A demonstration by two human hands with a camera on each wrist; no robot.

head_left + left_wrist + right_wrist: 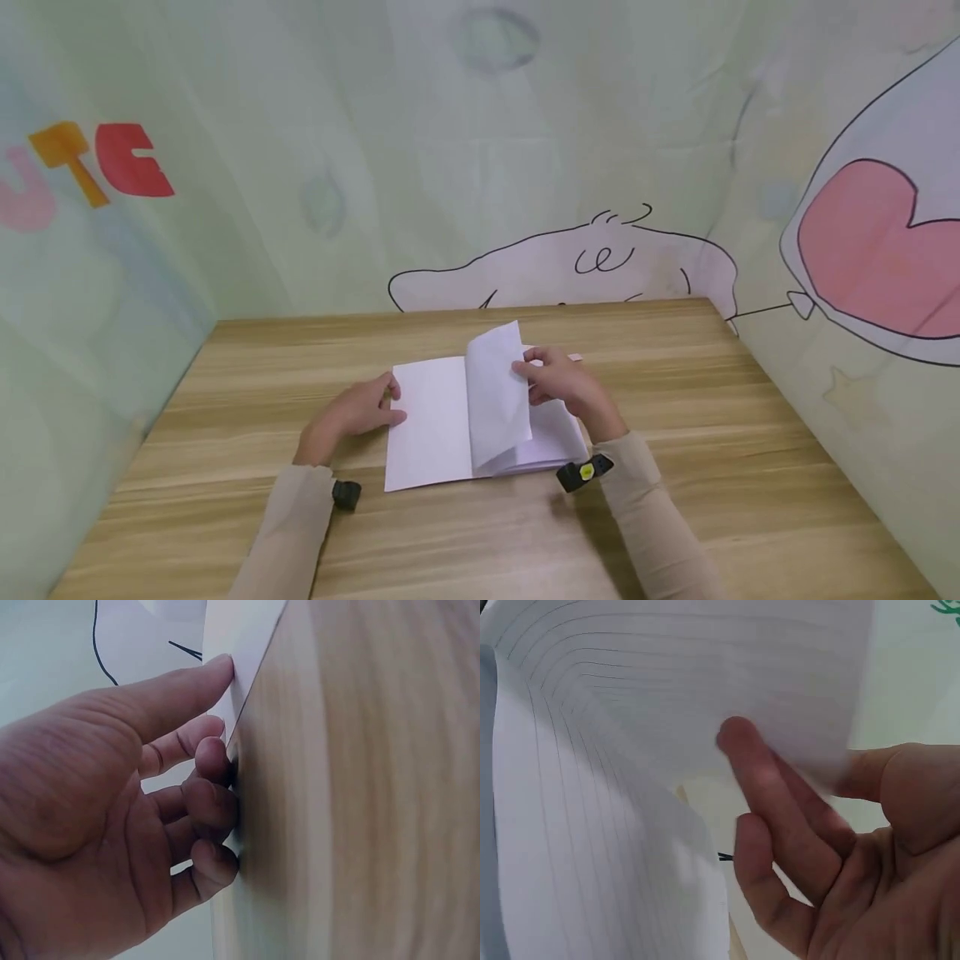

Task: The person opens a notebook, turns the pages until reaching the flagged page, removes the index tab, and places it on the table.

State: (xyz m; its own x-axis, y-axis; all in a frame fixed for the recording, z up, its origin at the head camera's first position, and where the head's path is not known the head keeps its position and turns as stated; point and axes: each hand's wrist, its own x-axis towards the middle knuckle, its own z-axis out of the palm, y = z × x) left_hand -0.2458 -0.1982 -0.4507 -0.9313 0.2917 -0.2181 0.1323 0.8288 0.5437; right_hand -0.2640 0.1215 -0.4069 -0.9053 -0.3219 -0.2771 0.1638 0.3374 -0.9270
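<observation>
Notebook [450,425] lies open near the middle of the surface [712,467], a little closer to the far edge than to the near one, and its pages are white with thin ruled lines. One page [497,392] stands up from the middle fold and curves over to the right. The right hand [558,382] holds this page at its outer edge: in the right wrist view the thumb is behind the paper and the fingers [761,780] are in front, so the grip is a light pinch on the sheet. The left hand [360,408] rests at the left edge of the notebook. In the left wrist view its thumb [180,690] is straight and touches the paper edge, while the other fingers are curled with their tips against the surface, holding nothing.

I judge the page to be very light and soft; it bends under its own weight, and it can crease or tear if it is pulled hard. The best place to take it is the free outer edge or corner, with only thumb and one or two fingers. The notebook itself looks thin and may slide on the smooth wood, so a flat hand on the left page keeps it in place.

Around the surface hangs a pale green cloth [300,167] with cartoon drawings and coloured letters [97,162].
</observation>
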